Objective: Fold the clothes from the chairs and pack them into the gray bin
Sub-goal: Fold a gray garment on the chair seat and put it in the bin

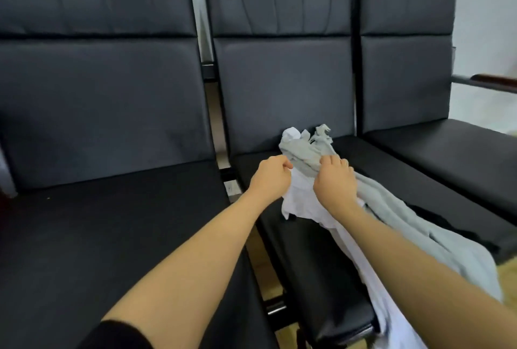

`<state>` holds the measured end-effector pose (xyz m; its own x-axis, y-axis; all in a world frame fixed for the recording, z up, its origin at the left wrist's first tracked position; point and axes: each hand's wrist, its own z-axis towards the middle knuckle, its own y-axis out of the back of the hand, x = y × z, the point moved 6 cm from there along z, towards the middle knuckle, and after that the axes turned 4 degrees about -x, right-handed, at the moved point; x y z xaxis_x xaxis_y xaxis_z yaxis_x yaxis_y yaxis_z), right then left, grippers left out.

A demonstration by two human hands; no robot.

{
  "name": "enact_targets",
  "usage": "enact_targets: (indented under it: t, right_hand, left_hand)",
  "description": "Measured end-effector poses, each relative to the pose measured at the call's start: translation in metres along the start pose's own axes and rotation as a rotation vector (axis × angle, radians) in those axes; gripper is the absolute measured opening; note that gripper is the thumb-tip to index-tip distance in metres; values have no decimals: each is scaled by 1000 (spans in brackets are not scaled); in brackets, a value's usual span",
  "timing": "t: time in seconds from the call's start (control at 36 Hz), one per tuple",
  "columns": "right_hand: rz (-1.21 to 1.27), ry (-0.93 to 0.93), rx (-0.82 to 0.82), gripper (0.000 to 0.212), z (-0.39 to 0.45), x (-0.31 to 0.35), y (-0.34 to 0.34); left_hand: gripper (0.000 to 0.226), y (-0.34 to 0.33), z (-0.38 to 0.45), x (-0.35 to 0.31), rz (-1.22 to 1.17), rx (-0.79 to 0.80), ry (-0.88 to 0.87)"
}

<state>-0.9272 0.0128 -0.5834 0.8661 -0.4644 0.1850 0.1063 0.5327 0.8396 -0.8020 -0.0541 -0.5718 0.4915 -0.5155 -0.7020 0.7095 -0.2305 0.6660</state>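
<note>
1. Three black padded chairs stand in a row against a pale wall: left chair (112, 209), middle chair (285, 91), right chair (436, 158).
2. The clothes lie on the seat of the middle chair, bunched near the backrest and trailing toward the seat's front right corner. Two pieces can be told apart: a gray garment (391, 209) and a white garment (299, 200). The gray one lies partly over the white one and runs along its right side.
3. A dark piece of cloth (436, 217) shows at the right edge of the same seat, beside the gray garment; what it is cannot be told.
4. Left hand (270, 178): fingers curled, grip narrow, pinching the upper edge of the white garment where it meets the gray one.
5. Right hand (334, 183): fingers curled down into the gray garment near its bunched end, grip holding the cloth. The fingertips are partly buried in the folds.
6. Both forearms are bare; a black sleeve (117, 334) shows at the left upper arm.
7. The seats of the left and right chairs carry no clothes in view.
8. A wooden armrest (495, 80) projects at the far right.
9. The gray bin is not in the view.
</note>
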Motion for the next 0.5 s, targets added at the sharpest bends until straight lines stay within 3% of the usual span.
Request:
enact_targets:
  t: [0.19, 0.39, 0.5]
  right_hand:
    - [-125, -70, 38, 14, 24, -34, -16]
    - [121, -82, -278, 13, 29, -41, 0]
    - [328, 8, -415, 16, 29, -30, 23]
  left_hand:
    - [40, -57, 35, -15, 10, 125, -79]
    - [46, -68, 46, -22, 25, 120, -137]
    - [42, -58, 49, -31, -1, 65, -255]
